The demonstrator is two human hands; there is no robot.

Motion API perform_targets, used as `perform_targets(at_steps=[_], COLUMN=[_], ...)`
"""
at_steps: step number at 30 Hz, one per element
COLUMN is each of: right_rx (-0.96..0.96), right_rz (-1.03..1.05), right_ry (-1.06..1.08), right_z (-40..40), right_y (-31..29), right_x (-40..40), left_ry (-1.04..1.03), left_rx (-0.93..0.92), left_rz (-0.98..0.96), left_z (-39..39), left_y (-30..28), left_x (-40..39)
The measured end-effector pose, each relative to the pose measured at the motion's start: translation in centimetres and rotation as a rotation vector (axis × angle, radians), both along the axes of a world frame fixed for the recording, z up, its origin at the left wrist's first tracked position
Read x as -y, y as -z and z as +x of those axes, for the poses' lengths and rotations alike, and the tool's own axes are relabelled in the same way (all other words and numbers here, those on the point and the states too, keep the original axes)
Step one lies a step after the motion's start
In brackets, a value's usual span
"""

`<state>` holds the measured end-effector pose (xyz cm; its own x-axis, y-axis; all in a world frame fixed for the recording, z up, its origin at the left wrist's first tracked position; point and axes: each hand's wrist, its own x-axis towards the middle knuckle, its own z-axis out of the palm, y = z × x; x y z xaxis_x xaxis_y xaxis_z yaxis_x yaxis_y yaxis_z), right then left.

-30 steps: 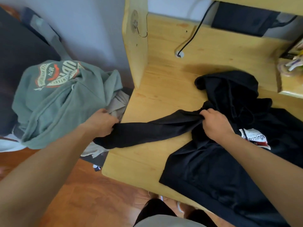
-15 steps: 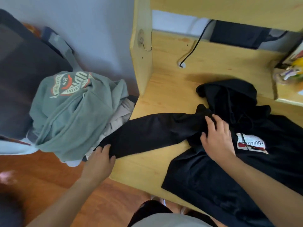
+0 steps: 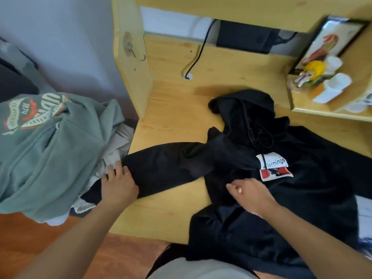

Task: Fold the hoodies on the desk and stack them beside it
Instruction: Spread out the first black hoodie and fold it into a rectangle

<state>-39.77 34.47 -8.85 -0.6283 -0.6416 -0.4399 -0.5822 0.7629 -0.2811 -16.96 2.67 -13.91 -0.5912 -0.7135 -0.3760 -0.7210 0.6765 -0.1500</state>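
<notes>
A black hoodie (image 3: 302, 198) with a white "Warnings" patch lies face up on the wooden desk (image 3: 177, 109), hood toward the back. Its left sleeve (image 3: 167, 168) stretches out past the desk's left edge. My left hand (image 3: 118, 184) rests flat on the cuff end of that sleeve, fingers straight. My right hand (image 3: 251, 194) hovers over or touches the hoodie's chest below the patch, fingers loosely bent, holding nothing I can see. A green hoodie (image 3: 46, 150) with an orange and white print lies heaped left of the desk.
Pale grey clothes (image 3: 116, 150) lie under the green hoodie. A black cable (image 3: 197, 55) runs across the desk's back to a white plug. A raised shelf (image 3: 332, 109) at right holds a figurine, white cups and a framed picture. A hook hangs on the desk's side panel (image 3: 130, 63).
My left hand let go of the sleeve end and now lies flat on it. My right hand left the shoulder seam and moved down to the chest. The sleeve lies straighter.
</notes>
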Motion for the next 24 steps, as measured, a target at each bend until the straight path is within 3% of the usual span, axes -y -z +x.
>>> perform_targets(at_steps=[3, 5, 7, 10, 12, 14, 16, 18, 20, 22, 24], right_rx=[-0.255, -0.27, -0.166, 0.017, -0.008, -0.114, -0.289, -0.439, -0.338, -0.074, -0.015], right_rz=[-0.361, -0.41, -0.238, 0.153, 0.377, 0.457, 0.309, -0.018, -0.223, -0.239, -0.228], right_ry=[0.246, 0.223, 0.063, -0.21, -0.394, -0.499, -0.336, 0.107, 0.377, 0.282, 0.019], right_z=[-3.8, -7.0, -10.0, -12.2, -12.2, -11.8, -12.5, -14.5, -16.3, -15.5, -12.6], right_y=[-1.4, -1.7, -1.1, 0.4, 1.4, 1.5, 0.9, -0.3, -1.4, -2.1, -1.8], right_x=[3.1, 6.7, 10.6, 14.1, 14.5, 15.0, 16.1, 17.3, 18.1, 17.6, 15.0], left_ry=[0.114, 0.17, 0.176, 0.17, 0.132, 0.093, 0.078, 0.072, 0.009, -0.101, -0.174], left_rx=[-0.171, -0.245, -0.164, -0.07, -0.076, -0.064, -0.055, -0.046, 0.005, 0.049, -0.054], left_rz=[0.031, 0.141, 0.238, 0.226, 0.231, 0.246, 0.229, 0.183, 0.136, 0.125, 0.074], left_z=[-1.6, -2.1, -2.0, -0.4, 0.5, 1.0, 0.8, 0.1, -0.9, -2.2, -3.9], left_y=[0.0, 0.6, 1.7, 2.9, 2.9, 2.8, 2.3, 2.0, 1.6, 0.8, -0.3], left_x=[-0.2, -0.5, -0.9, -1.0, -0.7, -0.4, -0.4, -0.2, 0.1, 0.3, -0.5])
